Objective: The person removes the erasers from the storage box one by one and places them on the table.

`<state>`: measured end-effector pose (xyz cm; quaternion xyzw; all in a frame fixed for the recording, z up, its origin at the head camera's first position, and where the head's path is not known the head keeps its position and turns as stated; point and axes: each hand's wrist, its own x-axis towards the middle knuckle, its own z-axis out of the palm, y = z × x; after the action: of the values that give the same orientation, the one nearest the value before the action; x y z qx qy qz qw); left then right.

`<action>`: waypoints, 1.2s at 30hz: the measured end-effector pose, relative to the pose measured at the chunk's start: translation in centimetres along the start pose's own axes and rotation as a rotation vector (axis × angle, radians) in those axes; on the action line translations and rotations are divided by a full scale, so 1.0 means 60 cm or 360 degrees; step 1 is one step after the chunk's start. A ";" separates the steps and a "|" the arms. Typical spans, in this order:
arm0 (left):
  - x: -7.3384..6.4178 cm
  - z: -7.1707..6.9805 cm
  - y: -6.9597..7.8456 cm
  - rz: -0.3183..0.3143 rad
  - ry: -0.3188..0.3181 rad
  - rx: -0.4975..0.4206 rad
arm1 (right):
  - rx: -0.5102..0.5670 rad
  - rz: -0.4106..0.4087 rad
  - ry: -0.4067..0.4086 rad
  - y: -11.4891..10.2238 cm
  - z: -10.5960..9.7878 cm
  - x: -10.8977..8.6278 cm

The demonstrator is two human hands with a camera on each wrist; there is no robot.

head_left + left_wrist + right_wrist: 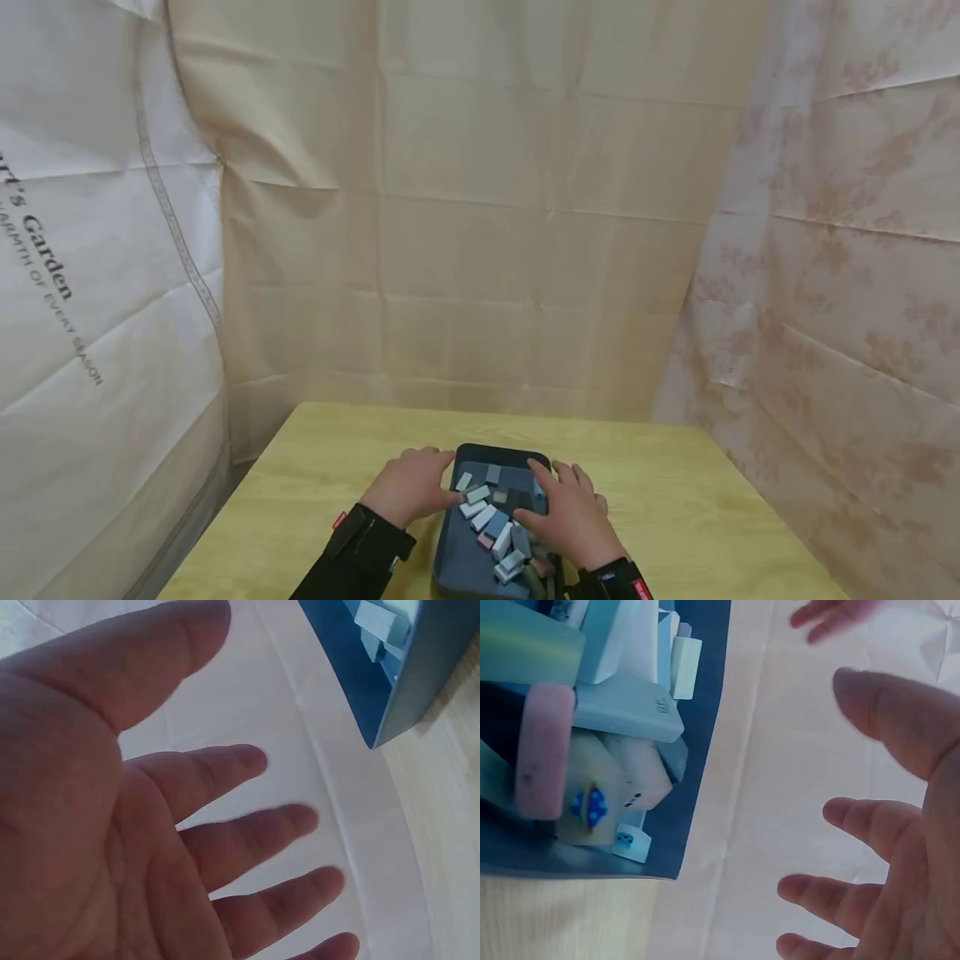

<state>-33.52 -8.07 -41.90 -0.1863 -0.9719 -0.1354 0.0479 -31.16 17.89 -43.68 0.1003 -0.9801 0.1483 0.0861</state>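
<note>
A dark blue-grey bin (446, 557) holds a loose heap of small blocks that look like erasers, mostly white, pale blue and grey. At the bin's left side is my left hand (411, 487), thumb and fingers spread with nothing between them. My right hand (576, 515) hovers over the right side, fingers apart and holding nothing, and hides part of the heap. Close up in the right wrist view are a pink eraser (545, 750) and a pale one with a blue printed figure (574, 769). The left wrist view shows a white block (381, 624) inside the bin wall (431, 682).
The bin stands on a yellow wood-grain table (360, 433) near its front edge. Beige cloth (465, 250) hangs behind, white printed cloth (97, 250) on the left, and floral cloth (840, 292) on the right. Black bands (369, 533) wrap the wrists.
</note>
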 end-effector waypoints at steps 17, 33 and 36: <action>-0.020 0.042 -0.005 0.0040 -0.0371 -0.0184 | 0.0363 0.0044 -0.0204 0.009 0.038 -0.030; -0.007 0.025 0.007 0.0104 -0.0308 -0.0132 | 0.0195 -0.0152 -0.0081 0.010 0.039 -0.007; -0.008 0.018 0.002 0.0087 -0.0295 -0.0104 | 0.0136 -0.0310 -0.0081 0.002 0.041 0.015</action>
<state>-33.08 -7.85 -42.97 -0.2259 -0.9618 -0.1479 -0.0445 -32.38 17.11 -45.84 0.2023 -0.9603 0.1783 0.0710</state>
